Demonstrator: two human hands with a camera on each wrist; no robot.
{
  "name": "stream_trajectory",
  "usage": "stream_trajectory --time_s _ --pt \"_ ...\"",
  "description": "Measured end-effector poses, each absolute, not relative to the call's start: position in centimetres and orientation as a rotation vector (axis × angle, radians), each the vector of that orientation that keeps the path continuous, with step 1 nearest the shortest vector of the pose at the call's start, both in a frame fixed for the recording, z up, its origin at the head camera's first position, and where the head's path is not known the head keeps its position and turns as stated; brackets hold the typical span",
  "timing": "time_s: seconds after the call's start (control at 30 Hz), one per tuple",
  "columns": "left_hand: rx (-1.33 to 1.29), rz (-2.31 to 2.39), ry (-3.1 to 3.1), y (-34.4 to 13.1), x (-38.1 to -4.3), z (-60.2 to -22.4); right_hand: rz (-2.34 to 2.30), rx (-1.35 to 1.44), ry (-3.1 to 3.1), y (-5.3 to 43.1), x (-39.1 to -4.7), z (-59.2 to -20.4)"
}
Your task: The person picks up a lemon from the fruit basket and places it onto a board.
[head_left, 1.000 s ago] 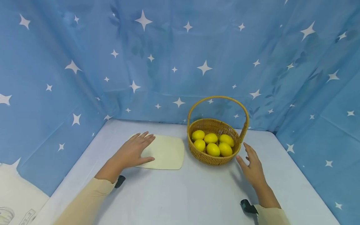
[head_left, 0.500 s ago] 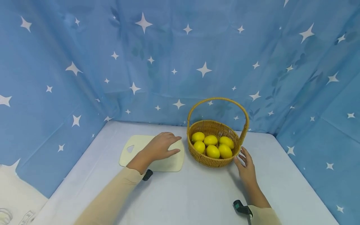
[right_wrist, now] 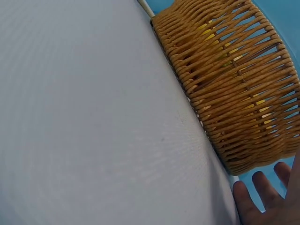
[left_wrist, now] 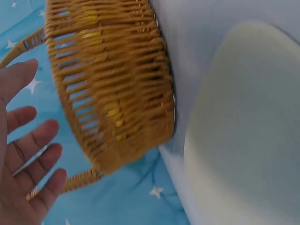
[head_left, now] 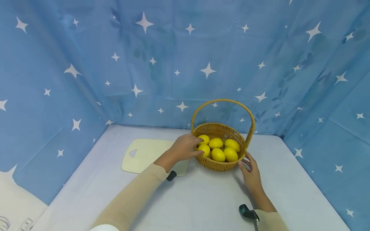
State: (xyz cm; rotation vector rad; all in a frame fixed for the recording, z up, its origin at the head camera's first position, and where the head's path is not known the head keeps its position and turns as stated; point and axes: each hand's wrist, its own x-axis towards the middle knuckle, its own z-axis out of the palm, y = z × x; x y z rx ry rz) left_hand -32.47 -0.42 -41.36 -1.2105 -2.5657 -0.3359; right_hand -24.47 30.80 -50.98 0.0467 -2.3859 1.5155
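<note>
A woven wicker basket [head_left: 215,166] with a tall arched handle stands at the back of the table and holds several yellow lemons [head_left: 218,155]. My left hand [head_left: 183,148] reaches over the basket's left rim, thumb and fingers spread apart around the leftmost lemons. From the left wrist, that hand [left_wrist: 33,154] shows bent, separated fingers beside the wicker wall, with nothing between them. At the basket's right side, my right hand [head_left: 251,175] has its fingertips right at the rim. Its fingers [right_wrist: 267,191] appear slightly bent beside the wicker in the right wrist view.
A cream cutting board [head_left: 144,154] with a triangular handle hole lies left of the basket, partly under my left forearm. The white-covered table [head_left: 199,202] is backed and flanked by a blue star-patterned curtain [head_left: 162,80].
My left hand has moved right from above the cutting board to the basket's left rim. My right hand has come slightly left, closer to the basket's right side.
</note>
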Motion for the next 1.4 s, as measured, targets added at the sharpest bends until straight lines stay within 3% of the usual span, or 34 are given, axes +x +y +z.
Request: stream_trajectory --time_s 0.57,1.4 --pt "-0.66 -0.134 -3.011 5.4 -33.1 -42.0 1.622 0.002 -2.403 30.3 -24.6 -50.9" --pt "-0.64 -0.064 -3.076 7.1 -33.6 -41.8 1.619 -0.013 -2.443 30.1 -24.7 -50.8"
